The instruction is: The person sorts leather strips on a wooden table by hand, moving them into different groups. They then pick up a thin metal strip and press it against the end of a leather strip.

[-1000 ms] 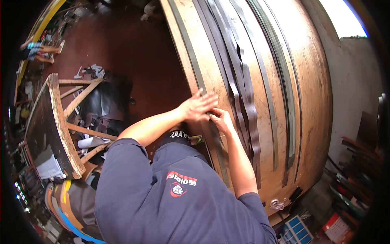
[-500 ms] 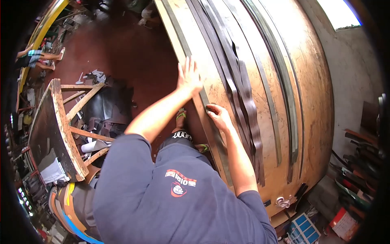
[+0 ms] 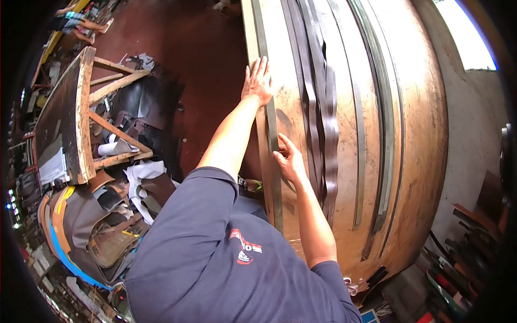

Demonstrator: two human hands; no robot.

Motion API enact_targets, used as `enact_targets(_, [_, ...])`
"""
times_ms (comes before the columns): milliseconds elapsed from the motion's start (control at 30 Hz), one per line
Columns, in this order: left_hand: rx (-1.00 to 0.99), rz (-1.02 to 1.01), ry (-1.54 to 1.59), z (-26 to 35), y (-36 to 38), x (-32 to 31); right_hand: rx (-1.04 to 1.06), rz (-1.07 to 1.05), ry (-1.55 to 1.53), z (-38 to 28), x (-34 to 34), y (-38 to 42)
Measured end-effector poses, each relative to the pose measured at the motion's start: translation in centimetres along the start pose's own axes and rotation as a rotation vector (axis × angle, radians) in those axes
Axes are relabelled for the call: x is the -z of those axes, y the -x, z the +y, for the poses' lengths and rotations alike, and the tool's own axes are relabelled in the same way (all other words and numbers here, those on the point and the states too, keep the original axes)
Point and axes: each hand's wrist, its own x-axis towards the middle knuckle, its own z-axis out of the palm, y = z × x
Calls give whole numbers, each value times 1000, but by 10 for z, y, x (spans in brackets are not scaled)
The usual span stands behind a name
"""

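Note:
A long, narrow dark strip (image 3: 271, 140) lies along the left edge of the wooden table (image 3: 344, 113). My left hand (image 3: 258, 85) rests on it farther up, palm down and fingers spread. Nearer my body is my right hand (image 3: 291, 161), with thumb and fingers apart beside the strip's right side; whether the thumb touches it I cannot tell. Wavy dark brown strips (image 3: 328, 124) run lengthwise to the right of both hands. Farther right lie a thin strip (image 3: 360, 161) and a greenish-grey bundle of strips (image 3: 386, 124).
A wooden frame with braces (image 3: 85, 118) stands on the floor at left, near heaped scraps (image 3: 142, 183) and a rounded container (image 3: 70, 226). Another person's legs (image 3: 89, 26) show at upper left. Dark pieces are stacked by the wall (image 3: 471, 129) at right.
The view has swung, so the table appears more upright and the floor items higher. My right hand's fingers have straightened from a curl at the strip. My left hand still lies flat on it.

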Motion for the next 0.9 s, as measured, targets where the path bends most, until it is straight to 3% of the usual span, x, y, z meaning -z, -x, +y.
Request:
enact_targets(267, [-1,-4,22,-4,-2,-5,-8,-20,-42,19,-3,-6])
enact_targets(333, [-7,-31,28,-3,-2,-1,-20,-36,-170,18,-4,-4])
enact_targets(533, [1,-22,-13,-4,-2,-6,85,33,21,16,-6,-5])
enact_targets(900, [17,-24,24,-2,-2,-3,-1,22,-91,18,-8,-7])
